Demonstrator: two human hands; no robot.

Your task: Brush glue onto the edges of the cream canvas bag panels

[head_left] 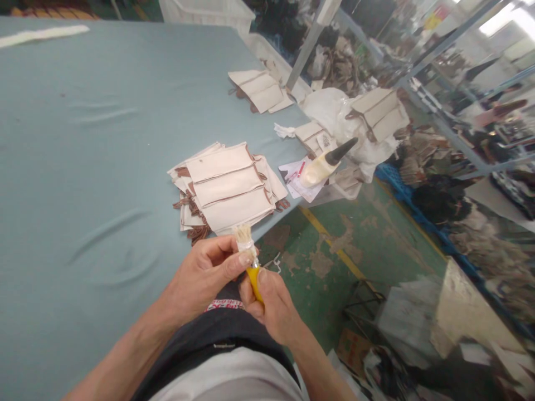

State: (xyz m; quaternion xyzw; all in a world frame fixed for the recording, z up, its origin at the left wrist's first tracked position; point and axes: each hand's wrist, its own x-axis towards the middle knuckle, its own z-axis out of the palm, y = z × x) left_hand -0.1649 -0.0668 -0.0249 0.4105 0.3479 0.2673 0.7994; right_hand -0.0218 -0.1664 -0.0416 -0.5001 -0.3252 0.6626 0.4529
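A paintbrush (254,278) with a yellow handle and pale bristles is held in front of my body, bristles pointing up and away. My right hand (271,303) is closed around the yellow handle. With thumb and fingers, my left hand (213,267) pinches the brush near its metal collar, just below the bristles. Right beyond the bristle tips, a pile of cream fabric pieces (229,181) with brown edging and brown tassel-like ends lies on the table. A whitish bottle (315,170) with a dark pointed nozzle lies tilted to the right of the pile.
The blue-green table (104,156) spreads left and ahead. More cream pieces (259,89) lie at its far right edge. Other pieces (378,114) rest on white plastic bags beside a metal post (309,44). A white crate (209,14) stands behind the table. Green floor (334,245) shows to the right.
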